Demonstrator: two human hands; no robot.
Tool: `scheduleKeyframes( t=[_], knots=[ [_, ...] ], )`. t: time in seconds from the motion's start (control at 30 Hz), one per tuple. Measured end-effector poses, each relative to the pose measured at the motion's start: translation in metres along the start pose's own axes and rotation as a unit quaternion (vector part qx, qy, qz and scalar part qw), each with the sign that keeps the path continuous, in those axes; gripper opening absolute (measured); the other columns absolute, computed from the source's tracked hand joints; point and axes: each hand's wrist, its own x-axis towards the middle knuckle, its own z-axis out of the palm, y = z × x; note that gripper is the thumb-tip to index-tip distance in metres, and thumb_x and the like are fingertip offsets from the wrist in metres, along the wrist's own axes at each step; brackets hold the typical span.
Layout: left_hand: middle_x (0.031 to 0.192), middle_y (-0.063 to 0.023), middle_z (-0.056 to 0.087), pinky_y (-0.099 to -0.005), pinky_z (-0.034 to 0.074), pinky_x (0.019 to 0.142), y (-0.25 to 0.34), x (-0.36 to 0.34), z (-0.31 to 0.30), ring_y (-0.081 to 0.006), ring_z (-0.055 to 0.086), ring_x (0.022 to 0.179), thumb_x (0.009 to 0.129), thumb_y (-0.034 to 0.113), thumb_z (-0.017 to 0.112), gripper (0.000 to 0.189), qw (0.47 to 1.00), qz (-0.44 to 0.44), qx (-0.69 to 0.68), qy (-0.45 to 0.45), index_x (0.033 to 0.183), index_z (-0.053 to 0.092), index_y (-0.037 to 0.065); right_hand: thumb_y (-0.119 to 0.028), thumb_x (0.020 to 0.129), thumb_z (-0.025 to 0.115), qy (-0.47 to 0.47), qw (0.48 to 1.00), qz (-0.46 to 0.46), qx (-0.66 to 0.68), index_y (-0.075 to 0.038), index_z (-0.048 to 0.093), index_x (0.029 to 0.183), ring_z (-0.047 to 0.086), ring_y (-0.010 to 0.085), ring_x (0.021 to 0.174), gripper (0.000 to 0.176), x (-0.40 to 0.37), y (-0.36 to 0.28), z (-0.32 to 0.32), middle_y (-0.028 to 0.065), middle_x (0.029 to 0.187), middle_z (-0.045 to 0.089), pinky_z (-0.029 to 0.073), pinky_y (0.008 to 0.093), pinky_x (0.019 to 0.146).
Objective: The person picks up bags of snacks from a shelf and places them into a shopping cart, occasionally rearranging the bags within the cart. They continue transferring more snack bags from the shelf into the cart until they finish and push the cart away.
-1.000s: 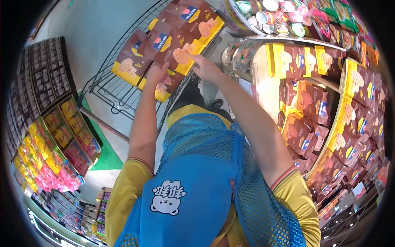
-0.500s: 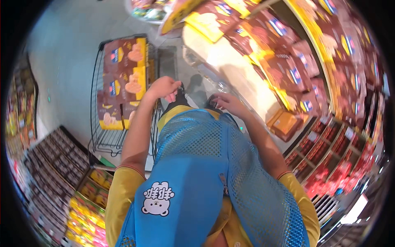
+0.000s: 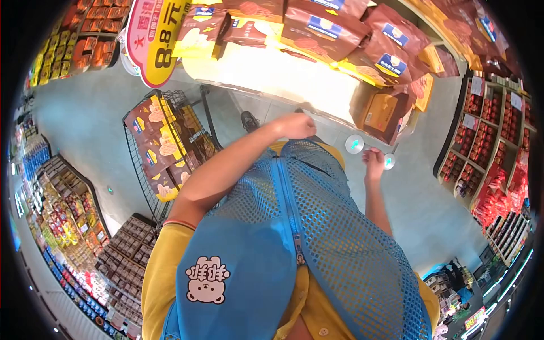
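My left hand (image 3: 297, 126) is in front of my waist, just short of the shelf's front edge, with its fingers curled closed and nothing showing in them. Out to the right, my right hand (image 3: 373, 163) hangs over the floor, its fingers curled together and no object visible. It is nearest to the lower corner of the display shelf (image 3: 317, 73). Brown and yellow snack bags (image 3: 326, 34) stand along that shelf, and a brown carton (image 3: 385, 112) sits at its right end. To the left is a wire shopping cart (image 3: 148, 180) loaded with brown and yellow packages (image 3: 158, 141).
A pink and yellow price sign (image 3: 152, 45) juts out at the shelf's left end. Round floor markers (image 3: 355, 144) lie beside my right hand. Compartment shelves with red goods (image 3: 479, 136) stand at right; stacked goods (image 3: 127, 249) fill the lower left.
My body has turned and come nearer the shelf, which now runs across the top. My left hand has swung right, my right hand outward. The cart appears tilted and lower.
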Motion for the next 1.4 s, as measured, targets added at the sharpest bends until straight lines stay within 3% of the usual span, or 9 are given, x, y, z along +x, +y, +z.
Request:
scheduleKeyframes(
  t=[0.23,0.3,0.43,0.83,0.97,1.03,1.07,1.17,1.4],
  knots=[
    [0.112,-0.0176,0.067,-0.035,0.051,0.077,0.04,0.104,0.085,-0.0237,0.066,0.087,0.091,0.028,0.056,0.033,0.973,-0.179,-0.125,-0.069,0.109,0.069,0.003,-0.003,0.099,0.048,0.03,0.984,-0.159,-0.069,-0.001,0.056,0.113,0.062,0.0137,0.086,0.016,0.08,-0.048,-0.053,0.008,0.105,0.065,0.052,0.0275,0.075],
    [0.12,-0.0215,0.064,-0.0345,0.051,0.078,-0.019,0.162,0.137,-0.0278,0.065,0.092,0.089,0.032,0.055,0.046,0.939,0.021,0.085,-0.332,0.122,0.063,0.0,0.0,0.098,0.046,-0.007,0.984,-0.174,-0.024,0.001,0.054,0.123,0.062,0.0177,0.103,0.026,0.104,-0.073,-0.047,0.0098,0.113,0.063,0.052,0.0313,0.086],
    [0.121,-0.0256,0.062,-0.0345,0.052,0.079,0.075,0.142,0.118,-0.0305,0.064,0.097,0.088,0.038,0.056,0.059,0.941,0.011,0.11,-0.321,0.131,0.055,-0.003,0.004,0.096,0.043,-0.067,0.979,-0.175,-0.08,0.001,0.049,0.135,0.059,0.019,0.114,0.04,0.132,-0.124,-0.021,0.0125,0.128,0.06,0.048,0.0315,0.096],
    [0.141,-0.028,0.047,-0.0436,0.039,0.108,0.066,0.175,0.163,-0.0401,0.048,0.13,0.087,0.038,0.064,0.084,0.973,-0.099,-0.154,-0.138,0.147,0.023,-0.004,0.009,0.088,0.052,-0.207,0.921,-0.239,-0.226,-0.003,0.033,0.148,0.044,0.0219,0.132,0.064,0.16,-0.143,-0.022,0.0093,0.144,0.044,0.033,0.0329,0.112],
    [0.141,-0.027,0.047,-0.0409,0.038,0.109,0.07,0.147,0.146,-0.0378,0.047,0.131,0.084,0.031,0.067,0.084,0.966,-0.069,-0.209,-0.139,0.146,0.024,-0.006,0.002,0.089,0.061,-0.19,0.907,-0.25,-0.28,-0.001,0.043,0.139,0.049,0.0227,0.125,0.053,0.119,-0.166,-0.018,0.0107,0.136,0.051,0.036,0.0333,0.108],
    [0.099,-0.02,0.071,-0.0403,0.053,0.08,0.058,0.133,0.147,-0.0324,0.066,0.099,0.075,0.031,0.071,0.052,0.959,0.074,-0.272,0.015,0.107,0.067,-0.009,0.003,0.087,0.063,-0.217,0.892,-0.27,-0.291,-0.002,0.048,0.132,0.051,0.0219,0.122,0.047,0.096,-0.178,-0.019,0.0109,0.133,0.053,0.038,0.0336,0.106],
    [0.104,-0.0234,0.069,-0.0394,0.052,0.082,0.053,0.127,0.141,-0.0328,0.066,0.099,0.07,0.025,0.076,0.07,0.948,0.111,-0.297,0.016,0.126,0.054,-0.012,0.003,0.086,0.065,-0.238,0.879,-0.284,-0.299,-0.002,0.053,0.125,0.053,0.0211,0.119,0.041,0.087,-0.183,-0.017,0.0112,0.13,0.055,0.04,0.0339,0.104],
    [0.129,-0.0243,0.056,-0.0371,0.041,0.104,0.058,0.054,0.094,-0.0304,0.053,0.124,0.075,0.021,0.074,0.093,0.918,0.169,-0.347,0.088,0.148,0.022,-0.004,0.006,0.084,0.067,-0.24,0.864,-0.323,-0.302,-0.003,0.059,0.112,0.059,0.0199,0.11,0.031,0.035,-0.205,0.013,0.011,0.118,0.063,0.043,0.0339,0.1],
    [0.13,-0.03,0.053,-0.0404,0.046,0.1,0.0,-0.17,-0.019,-0.0367,0.057,0.117,0.077,0.018,0.071,0.085,0.944,0.049,-0.2,0.257,0.146,0.026,-0.002,-0.003,0.084,0.071,-0.284,0.735,-0.348,-0.508,-0.001,0.065,0.114,0.068,0.0268,0.1,0.031,-0.099,-0.231,0.18,0.0178,0.106,0.07,0.05,0.0349,0.089]
  ],
)
